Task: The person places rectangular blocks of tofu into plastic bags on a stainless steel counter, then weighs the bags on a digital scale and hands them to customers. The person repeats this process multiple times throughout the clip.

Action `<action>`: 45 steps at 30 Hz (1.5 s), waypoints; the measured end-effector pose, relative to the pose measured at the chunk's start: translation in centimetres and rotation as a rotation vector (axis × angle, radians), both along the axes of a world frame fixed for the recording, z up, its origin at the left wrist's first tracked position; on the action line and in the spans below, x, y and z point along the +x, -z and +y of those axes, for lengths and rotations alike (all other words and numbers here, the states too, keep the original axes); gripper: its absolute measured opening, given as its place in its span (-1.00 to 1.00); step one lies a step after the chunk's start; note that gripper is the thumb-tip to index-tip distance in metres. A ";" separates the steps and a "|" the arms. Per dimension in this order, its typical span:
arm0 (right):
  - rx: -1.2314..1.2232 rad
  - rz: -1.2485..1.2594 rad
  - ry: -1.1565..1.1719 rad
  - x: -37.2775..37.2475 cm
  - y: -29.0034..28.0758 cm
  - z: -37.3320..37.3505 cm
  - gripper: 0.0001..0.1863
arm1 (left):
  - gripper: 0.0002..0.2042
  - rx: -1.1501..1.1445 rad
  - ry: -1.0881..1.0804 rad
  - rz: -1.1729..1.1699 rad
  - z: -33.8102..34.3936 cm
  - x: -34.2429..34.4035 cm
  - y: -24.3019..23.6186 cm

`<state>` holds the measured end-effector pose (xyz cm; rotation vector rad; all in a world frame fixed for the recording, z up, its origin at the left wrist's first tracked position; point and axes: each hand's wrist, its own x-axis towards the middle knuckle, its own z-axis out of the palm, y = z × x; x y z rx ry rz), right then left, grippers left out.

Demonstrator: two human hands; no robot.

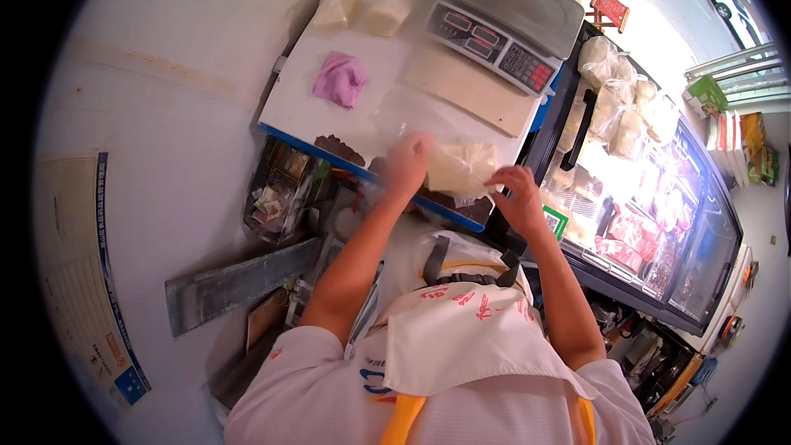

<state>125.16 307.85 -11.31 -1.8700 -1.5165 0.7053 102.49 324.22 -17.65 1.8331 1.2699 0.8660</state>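
A clear plastic bag with pale, cream-coloured contents lies near the front edge of the white table. My left hand is at the bag's left side, smeared by motion, so its fingers cannot be read. On the other side, my right hand has its fingers bent and pinched at the bag's right edge. A hazy film of clear plastic spreads over the table behind my left hand.
A scale stands at the back right, with a pale board before it. A pink cloth and bagged pale blocks lie further left. A glass display case borders the table's right, with filled bags on top.
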 end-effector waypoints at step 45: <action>-0.105 0.990 -0.162 -13.1 -5.2 15.9 -0.42 | -0.81 -0.696 0.030 -0.543 0.1 -13.4 -17.2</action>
